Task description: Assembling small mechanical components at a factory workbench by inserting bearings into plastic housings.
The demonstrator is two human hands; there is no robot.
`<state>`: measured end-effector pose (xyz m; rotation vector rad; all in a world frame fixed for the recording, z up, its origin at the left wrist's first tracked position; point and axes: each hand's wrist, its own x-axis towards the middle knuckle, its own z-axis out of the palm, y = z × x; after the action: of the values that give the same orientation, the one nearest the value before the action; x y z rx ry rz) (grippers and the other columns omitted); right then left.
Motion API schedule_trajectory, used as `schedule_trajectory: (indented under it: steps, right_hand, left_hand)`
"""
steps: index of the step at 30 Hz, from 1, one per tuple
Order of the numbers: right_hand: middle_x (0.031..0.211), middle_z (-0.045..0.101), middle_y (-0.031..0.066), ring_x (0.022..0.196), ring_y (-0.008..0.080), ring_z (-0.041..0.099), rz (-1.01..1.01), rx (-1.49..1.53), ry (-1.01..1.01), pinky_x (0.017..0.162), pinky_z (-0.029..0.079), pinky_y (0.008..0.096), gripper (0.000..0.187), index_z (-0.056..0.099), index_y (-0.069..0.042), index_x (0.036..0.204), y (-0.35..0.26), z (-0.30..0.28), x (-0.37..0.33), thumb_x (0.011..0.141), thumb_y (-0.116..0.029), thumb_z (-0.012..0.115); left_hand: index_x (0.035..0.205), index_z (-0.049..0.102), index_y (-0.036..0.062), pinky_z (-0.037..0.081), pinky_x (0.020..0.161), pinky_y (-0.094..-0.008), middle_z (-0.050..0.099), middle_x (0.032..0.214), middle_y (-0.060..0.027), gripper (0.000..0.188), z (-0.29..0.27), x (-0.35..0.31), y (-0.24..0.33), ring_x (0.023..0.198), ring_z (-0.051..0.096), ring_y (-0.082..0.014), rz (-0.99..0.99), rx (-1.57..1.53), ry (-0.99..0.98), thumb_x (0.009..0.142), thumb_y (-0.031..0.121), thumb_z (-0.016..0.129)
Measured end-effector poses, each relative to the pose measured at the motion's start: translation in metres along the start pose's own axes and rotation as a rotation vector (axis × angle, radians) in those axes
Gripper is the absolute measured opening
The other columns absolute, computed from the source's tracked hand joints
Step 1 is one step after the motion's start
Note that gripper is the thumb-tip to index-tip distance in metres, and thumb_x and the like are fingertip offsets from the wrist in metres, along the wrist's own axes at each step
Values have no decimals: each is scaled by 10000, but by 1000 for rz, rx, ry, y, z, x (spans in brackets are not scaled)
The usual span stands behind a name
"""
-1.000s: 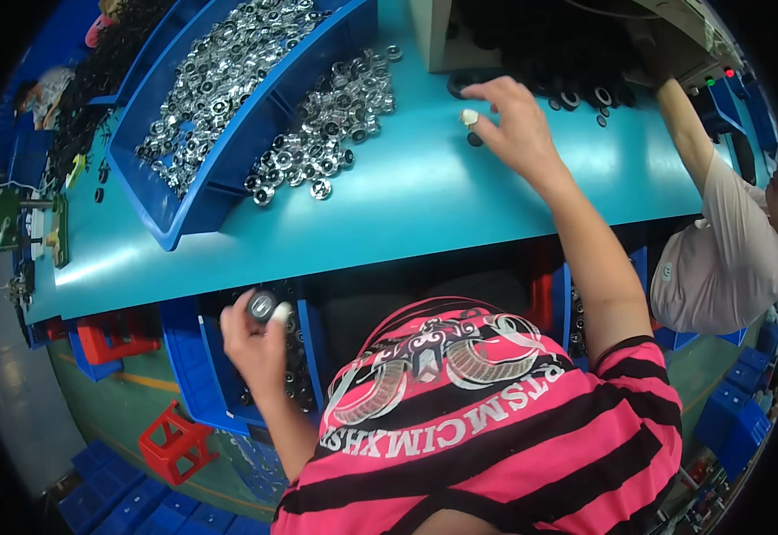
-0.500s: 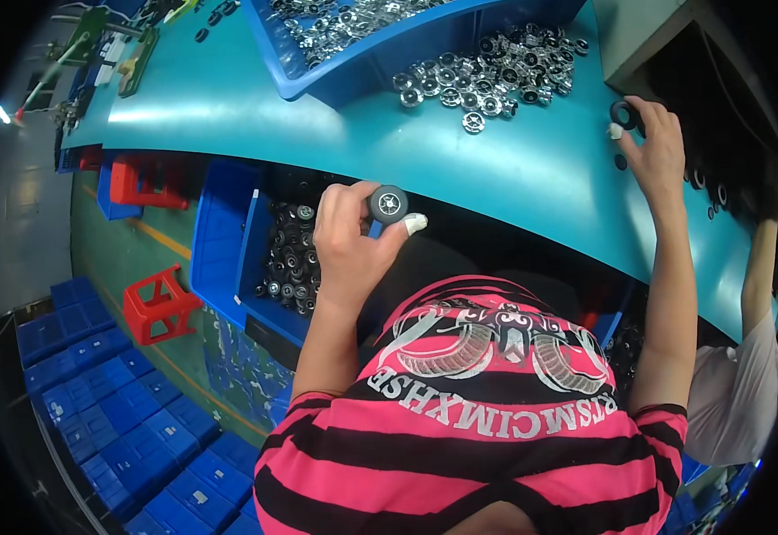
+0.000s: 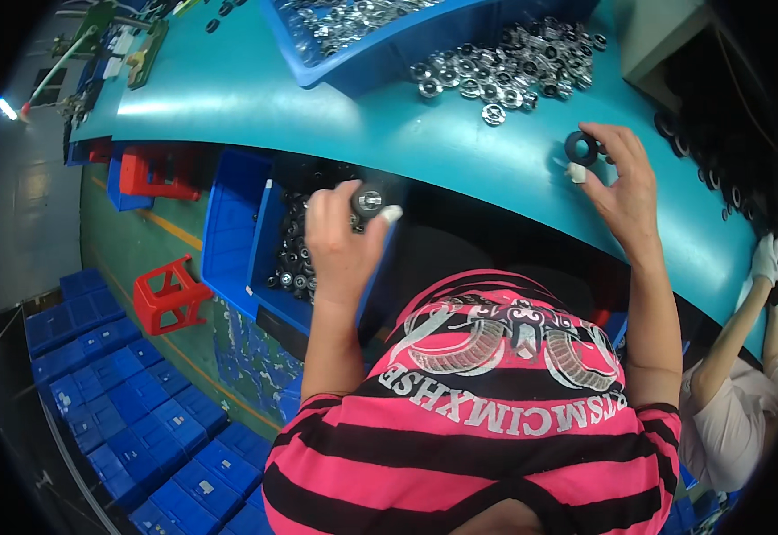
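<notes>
Between the thumb and fingers of my left hand (image 3: 340,236) is a small wheel, a black tyre with a silver spoked hub (image 3: 369,201), somewhat blurred. It hangs just off the table's front edge, next to a blue bin (image 3: 265,250) of similar black wheels (image 3: 292,267). My right hand (image 3: 625,192) pinches a black ring-shaped tyre (image 3: 581,148) above the tabletop, its centre hole showing. White coverings are on both thumb tips. Beyond that hand, a heap of shiny silver wheel hubs (image 3: 531,67) lies on the teal table (image 3: 317,116), one hub (image 3: 493,114) sitting apart at its near side.
A large blue tub (image 3: 380,53) of silver hubs stands at the back. Loose black tyres (image 3: 714,178) line the table's right side, where another person's gloved hand (image 3: 765,260) rests. Red stools (image 3: 168,294) and stacked blue crates (image 3: 130,428) are at the left.
My left hand has shifted slightly left with the wheel, toward the bin. My right hand has come left and nearer with a tyre. The other person's arms have moved nearer.
</notes>
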<state>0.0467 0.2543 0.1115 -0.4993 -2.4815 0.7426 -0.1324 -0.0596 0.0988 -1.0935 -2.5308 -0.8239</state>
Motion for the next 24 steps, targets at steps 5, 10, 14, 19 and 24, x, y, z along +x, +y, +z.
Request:
schedule_trajectory:
  steps: [5, 10, 14, 19, 24]
  right_hand:
    - [1080, 655, 97, 932, 262, 643, 62, 196, -20, 827, 532, 345, 496, 660, -68, 1209, -7, -6, -9, 728, -73, 784]
    - [1087, 662, 75, 900, 195, 638, 177, 420, -60, 831, 540, 308, 553, 637, -73, 1248, -17, -3, -17, 724, -80, 815]
    - [1118, 672, 79, 914, 182, 648, 204, 522, -48, 842, 547, 309, 594, 610, -64, 1266, -24, 3, -22, 715, -89, 830]
    - [1137, 690, 83, 936, 187, 668, 191, 562, -26, 848, 558, 314, 600, 605, -58, 1270, -31, 4, -30, 724, -110, 850]
    - [1150, 689, 98, 966, 205, 695, 225, 720, 34, 885, 571, 311, 576, 611, -41, 1255, -26, 13, -35, 730, -73, 848]
  left_hand:
    - [1200, 644, 54, 469, 800, -415, 572, 1005, -130, 494, -20, -8, -34, 907, 562, -317, -125, 310, -111, 719, 22, 755]
    - [1255, 644, 36, 510, 796, -323, 617, 1051, -111, 428, -11, 17, 14, 900, 611, -217, -201, -291, -171, 831, -15, 675]
    - [1352, 567, -5, 540, 841, -287, 662, 1097, -93, 398, 44, 31, 78, 915, 639, -132, -271, -1075, -452, 961, 33, 626]
    - [1444, 474, 23, 524, 897, -300, 631, 1194, -101, 457, 80, 41, 115, 1060, 614, -147, -290, -1441, -653, 999, 38, 575]
    - [1425, 505, 19, 524, 905, -307, 636, 1205, -84, 424, 91, 41, 119, 1090, 612, -151, -324, -1520, -691, 1010, 70, 579]
